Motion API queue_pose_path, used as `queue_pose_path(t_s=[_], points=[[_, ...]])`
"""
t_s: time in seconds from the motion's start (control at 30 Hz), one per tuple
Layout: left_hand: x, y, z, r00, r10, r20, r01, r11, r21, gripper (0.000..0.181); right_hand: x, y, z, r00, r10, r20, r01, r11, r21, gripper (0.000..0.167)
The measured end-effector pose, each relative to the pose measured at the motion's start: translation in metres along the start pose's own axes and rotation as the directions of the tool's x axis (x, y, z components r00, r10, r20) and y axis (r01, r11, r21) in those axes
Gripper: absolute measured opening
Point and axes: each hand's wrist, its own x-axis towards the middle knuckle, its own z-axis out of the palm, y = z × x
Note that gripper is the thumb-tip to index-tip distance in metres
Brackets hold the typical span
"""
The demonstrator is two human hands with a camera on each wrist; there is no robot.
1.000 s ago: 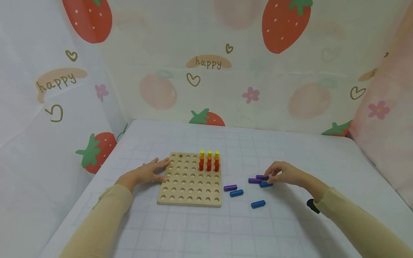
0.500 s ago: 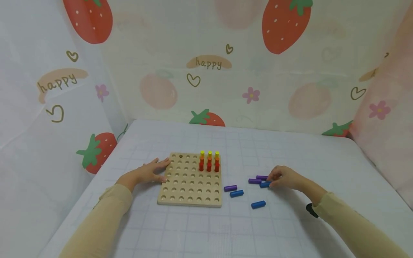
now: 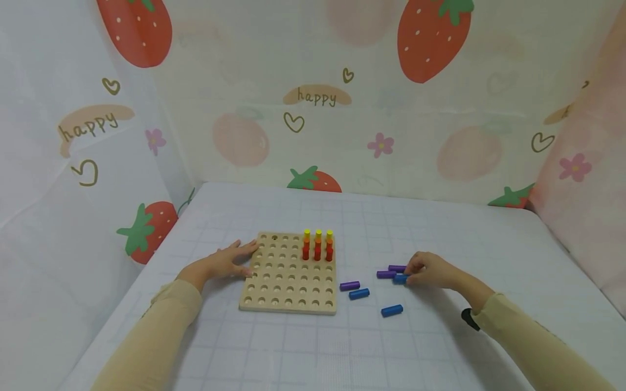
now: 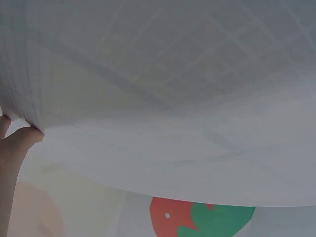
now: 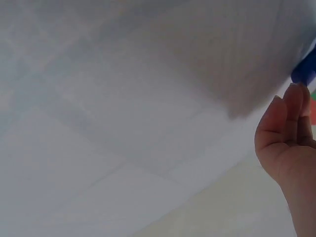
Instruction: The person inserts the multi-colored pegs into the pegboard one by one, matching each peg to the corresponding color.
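My left hand (image 3: pixel 222 260) rests with spread fingers against the left edge of a square wooden pegboard (image 3: pixel 288 278). Red pegs (image 3: pixel 317 254), orange pegs (image 3: pixel 318 244) and yellow pegs (image 3: pixel 318 233) stand in rows of three at its far right corner. To the right of the board, my right hand (image 3: pixel 432 270) pinches the near end of a blue peg (image 3: pixel 400 279) lying on the table. In the right wrist view, a blue peg (image 5: pixel 305 70) shows at the fingertips. Two purple pegs (image 3: pixel 386 275) lie just beyond that blue peg.
Another purple peg (image 3: pixel 349 285) and a blue peg (image 3: pixel 359 294) lie close to the board's right edge. A third blue peg (image 3: pixel 392 310) lies nearer the front. A printed curtain (image 3: pixel 415 119) stands behind the white cloth-covered table (image 3: pixel 293 347).
My right hand has shifted slightly downward and closed on the end of the blue peg, which has moved slightly left. My left hand stays at the board.
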Motion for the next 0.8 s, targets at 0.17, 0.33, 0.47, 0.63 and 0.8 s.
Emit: queue_pose_path(t_s=[0.17, 0.33, 0.47, 0.63, 0.8], points=[[-0.001, 0.001, -0.001, 1.000, 0.013, 0.003, -0.013, 1.000, -0.004, 0.085, 0.001, -0.008, -0.007, 1.000, -0.013, -0.020, 0.013, 1.000, -0.002, 0.014], [-0.001, 0.000, -0.001, 1.000, 0.025, 0.003, -0.025, 1.000, -0.001, 0.086, 0.005, -0.018, -0.013, 0.998, -0.017, -0.064, 0.018, 1.000, 0.017, 0.017], [0.000, -0.002, 0.000, 1.000, 0.012, 0.001, -0.012, 1.000, -0.001, 0.087, 0.010, -0.028, -0.014, 0.997, -0.008, -0.073, 0.013, 0.998, 0.059, 0.018], [0.001, -0.002, 0.000, 1.000, 0.002, 0.001, -0.002, 1.000, -0.007, 0.087, 0.017, -0.042, -0.012, 0.996, 0.004, -0.088, 0.006, 0.994, 0.108, 0.023], [0.001, -0.002, 0.000, 1.000, 0.000, 0.002, 0.000, 1.000, -0.005, 0.086, 0.025, -0.051, -0.009, 0.995, 0.014, -0.103, 0.002, 0.989, 0.150, 0.027]])
